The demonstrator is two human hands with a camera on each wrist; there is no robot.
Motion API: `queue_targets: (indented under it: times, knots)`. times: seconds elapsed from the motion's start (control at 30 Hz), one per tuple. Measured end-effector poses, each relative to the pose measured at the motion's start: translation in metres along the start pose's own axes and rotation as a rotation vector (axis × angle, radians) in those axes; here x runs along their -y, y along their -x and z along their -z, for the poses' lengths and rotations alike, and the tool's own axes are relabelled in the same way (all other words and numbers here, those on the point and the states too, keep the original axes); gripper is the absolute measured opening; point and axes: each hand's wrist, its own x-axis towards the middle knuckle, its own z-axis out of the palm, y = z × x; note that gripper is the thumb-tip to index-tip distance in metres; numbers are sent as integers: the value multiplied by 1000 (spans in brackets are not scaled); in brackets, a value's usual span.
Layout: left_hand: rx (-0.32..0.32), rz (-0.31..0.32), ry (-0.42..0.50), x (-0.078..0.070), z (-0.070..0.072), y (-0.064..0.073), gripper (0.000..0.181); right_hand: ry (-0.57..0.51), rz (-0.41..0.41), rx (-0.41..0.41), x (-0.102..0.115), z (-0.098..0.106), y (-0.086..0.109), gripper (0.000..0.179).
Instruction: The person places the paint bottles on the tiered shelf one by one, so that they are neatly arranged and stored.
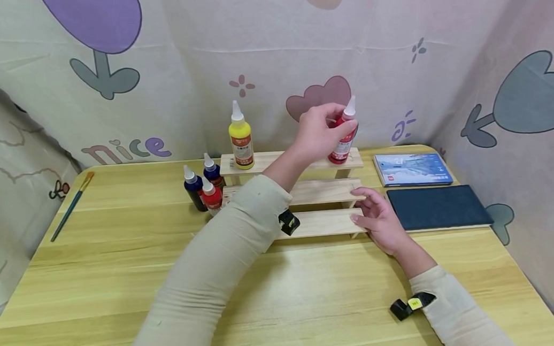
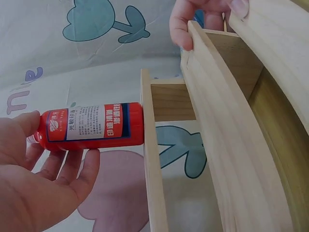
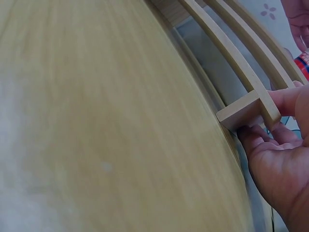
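Note:
My left hand [image 1: 320, 135] reaches over the three-step wooden rack [image 1: 326, 191] and grips a red paint bottle [image 1: 341, 146] near its white nozzle. In the left wrist view, the base of that bottle meets the top step, with thumb and fingers around its upper part. My right hand [image 1: 379, 222] grips the rack's right end, thumb at the lowest step and fingers by the middle one. A yellow bottle [image 1: 241, 143] stands upright at the left of the top step. Part of the lower steps is hidden behind my left forearm.
Two dark blue bottles [image 1: 194, 189] and another red bottle [image 1: 211, 196] stand by the rack's left end. A paintbrush [image 1: 73, 206] lies far left. At the right lie a blue-white box [image 1: 413, 169] and a dark notebook [image 1: 438, 208]. Patterned cloth [image 1: 268, 45] hangs behind the table.

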Motion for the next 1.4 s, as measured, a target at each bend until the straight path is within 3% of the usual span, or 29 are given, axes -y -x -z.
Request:
queue_targets:
  times: [0.63, 0.8, 1.1, 1.4]
  knots:
    - [-13, 11, -72, 4, -6, 4, 45, 6, -1, -4, 2, -2, 0, 54]
    - [-12, 1, -55, 7, -5, 7, 49, 7, 1, -4, 1, -2, 0, 54]
    - [-37, -29, -45, 10, 5, 24, 51, 8, 12, -2, 0, -2, 0, 54]
    - [-50, -78, -32, 0, 12, 51, 51, 9, 26, -4, -1, -1, 0, 54]
